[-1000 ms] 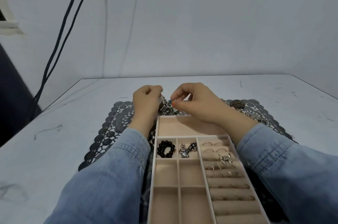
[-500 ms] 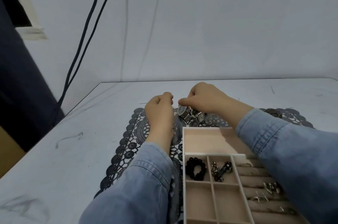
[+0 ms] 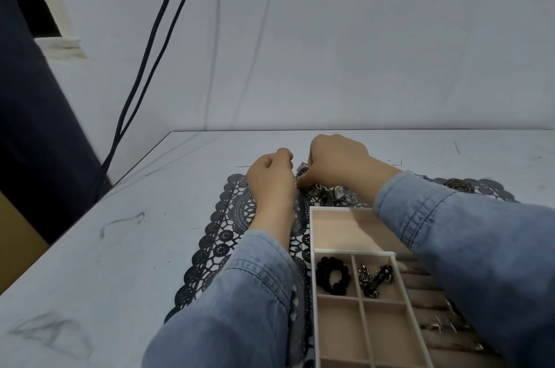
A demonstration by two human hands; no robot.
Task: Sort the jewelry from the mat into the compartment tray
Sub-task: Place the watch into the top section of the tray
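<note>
Here my left hand is curled, contents unseen; my right hand pinches a silver piece from the mat, tray waiting at five o'clock.

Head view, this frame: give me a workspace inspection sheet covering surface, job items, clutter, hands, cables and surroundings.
Surface: white table, scuffed with dark marks; black lace mat lies on it.
Job's things: compartment tray sits on the mat; black bead bracelet in one small cell, chain piece in the next; loose metal jewelry lies on the mat beyond the tray.
Clutter: nothing seen.
Hands: left hand curled shut on the mat; right hand pinching at the loose jewelry, though what it holds is hidden.
Cables: two dark cables hang down the wall, far left.
Surroundings: plain white wall; dark curtain at left.
</note>
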